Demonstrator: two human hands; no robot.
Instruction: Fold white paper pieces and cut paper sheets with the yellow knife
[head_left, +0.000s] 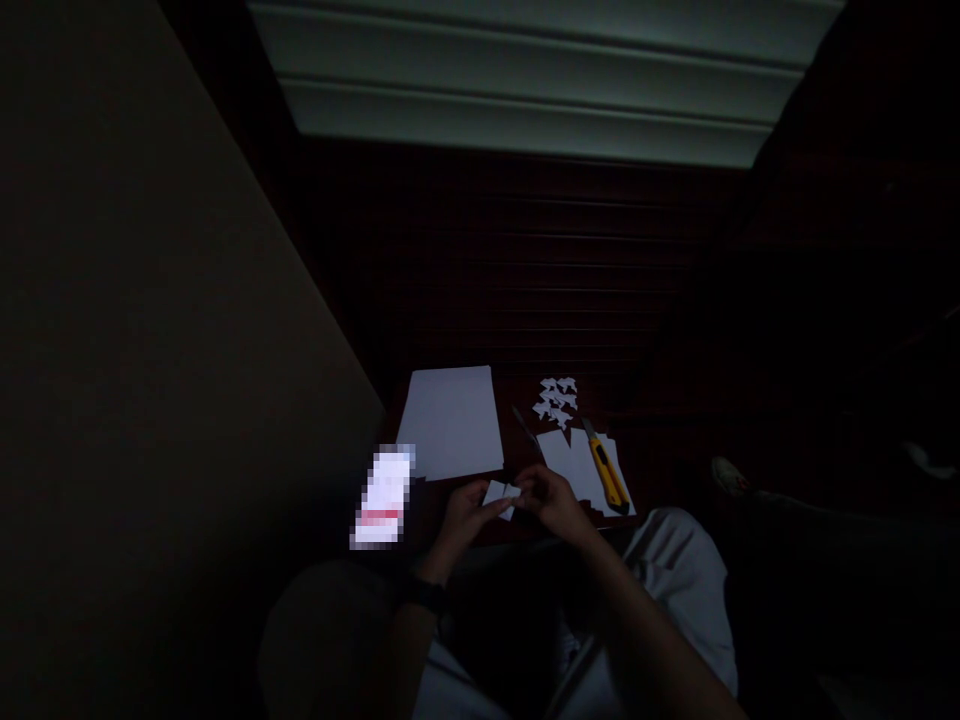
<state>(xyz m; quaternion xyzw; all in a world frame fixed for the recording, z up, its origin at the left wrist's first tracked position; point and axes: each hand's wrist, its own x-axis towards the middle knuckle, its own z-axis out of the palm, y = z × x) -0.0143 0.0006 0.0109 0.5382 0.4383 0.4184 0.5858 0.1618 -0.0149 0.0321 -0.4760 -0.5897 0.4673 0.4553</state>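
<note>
A small piece of white paper is held between my two hands at the near edge of a dark table. My left hand pinches its left and lower side. On its right side, the fingers of my right hand are closed on the same piece. Whether it has folds is too dim to make out. Just beyond the right hand lies a thin dark pen-like tool. Right of that, a yellow utility knife rests on white paper pieces with cut edges.
A stack of white paper lies at the back left, with a lit, blurred phone near it. Several small cut or folded paper shapes sit at the back. A wall borders the left side. Another person's shoe shows at right.
</note>
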